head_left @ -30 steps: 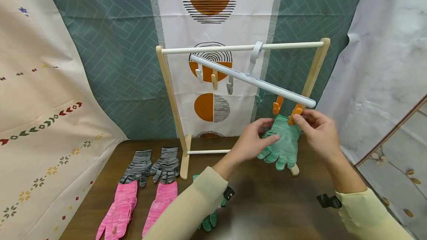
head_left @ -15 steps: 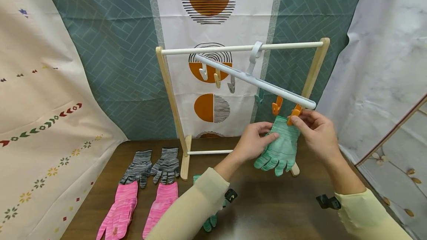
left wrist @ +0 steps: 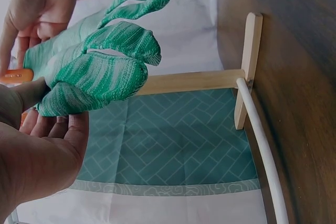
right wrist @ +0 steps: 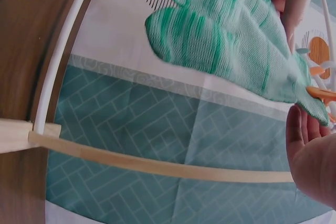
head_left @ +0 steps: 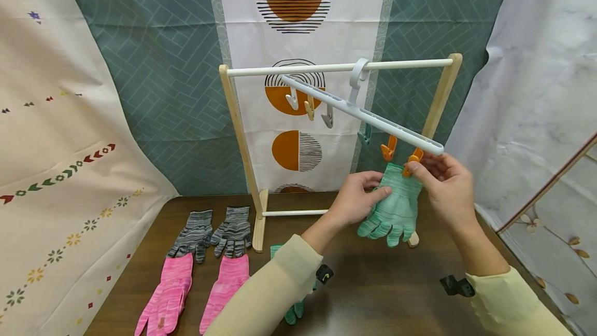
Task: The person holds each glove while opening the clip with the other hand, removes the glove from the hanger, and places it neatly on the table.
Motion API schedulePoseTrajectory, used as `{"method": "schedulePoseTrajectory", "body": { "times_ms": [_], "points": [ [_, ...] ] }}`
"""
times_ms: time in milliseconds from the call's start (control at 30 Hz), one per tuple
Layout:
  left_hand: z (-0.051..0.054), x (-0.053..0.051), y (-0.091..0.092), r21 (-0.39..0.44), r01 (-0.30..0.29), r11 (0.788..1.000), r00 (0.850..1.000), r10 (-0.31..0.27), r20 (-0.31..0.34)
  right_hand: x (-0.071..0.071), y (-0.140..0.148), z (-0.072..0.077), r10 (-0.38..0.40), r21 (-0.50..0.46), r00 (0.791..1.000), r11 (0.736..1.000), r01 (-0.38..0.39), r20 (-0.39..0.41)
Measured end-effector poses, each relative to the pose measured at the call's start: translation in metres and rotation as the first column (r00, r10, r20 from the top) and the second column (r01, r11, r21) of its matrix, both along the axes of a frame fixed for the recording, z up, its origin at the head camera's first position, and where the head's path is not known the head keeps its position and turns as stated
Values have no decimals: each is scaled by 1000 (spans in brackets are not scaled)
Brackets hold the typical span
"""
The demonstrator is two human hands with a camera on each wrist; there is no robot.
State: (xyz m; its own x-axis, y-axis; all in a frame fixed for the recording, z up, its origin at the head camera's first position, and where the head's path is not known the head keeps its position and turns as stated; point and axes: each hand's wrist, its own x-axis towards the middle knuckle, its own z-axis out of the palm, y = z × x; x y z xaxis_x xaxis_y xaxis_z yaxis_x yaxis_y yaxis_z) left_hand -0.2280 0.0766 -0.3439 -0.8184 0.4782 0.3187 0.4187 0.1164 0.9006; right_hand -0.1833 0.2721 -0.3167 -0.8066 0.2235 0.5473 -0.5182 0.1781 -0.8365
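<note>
A green glove (head_left: 396,201) hangs fingers-down below the right end of a white clip hanger (head_left: 364,114). My left hand (head_left: 356,197) pinches its left side, thumb in front and fingers behind; the left wrist view shows the glove (left wrist: 100,69) beside that thumb. My right hand (head_left: 448,188) pinches the outermost orange clip (head_left: 413,161) at the cuff's right corner, some fingers hidden behind. In the right wrist view this clip (right wrist: 321,94) overlaps the cuff. Another orange clip (head_left: 389,148) hangs just above the cuff's left corner, apart from it.
The hanger hooks over the white rod of a wooden rack (head_left: 240,139), tilted down to the right. Several other clips hang along it. Grey gloves (head_left: 193,232) and pink gloves (head_left: 170,289) lie at the table's left. Another green glove (head_left: 295,311) is partly under my left sleeve.
The hanger's left end has swung a little to the right, its clips with it. The green glove has shifted slightly; both hands keep nearly the same place.
</note>
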Motion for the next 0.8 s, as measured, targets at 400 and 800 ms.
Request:
{"method": "schedulePoseTrajectory", "body": {
  "times_ms": [400, 800],
  "points": [
    [1, 1, 1, -11, -1, 1000, 1000, 1, 11, -2, -5, 0, 38, -224, 998, 973, -48, -47],
    [-2, 0, 1, -15, -5, 1000, 1000, 5, 15, -5, -4, -2, 17, -226, 997, 974, -33, -75]
  ]
}}
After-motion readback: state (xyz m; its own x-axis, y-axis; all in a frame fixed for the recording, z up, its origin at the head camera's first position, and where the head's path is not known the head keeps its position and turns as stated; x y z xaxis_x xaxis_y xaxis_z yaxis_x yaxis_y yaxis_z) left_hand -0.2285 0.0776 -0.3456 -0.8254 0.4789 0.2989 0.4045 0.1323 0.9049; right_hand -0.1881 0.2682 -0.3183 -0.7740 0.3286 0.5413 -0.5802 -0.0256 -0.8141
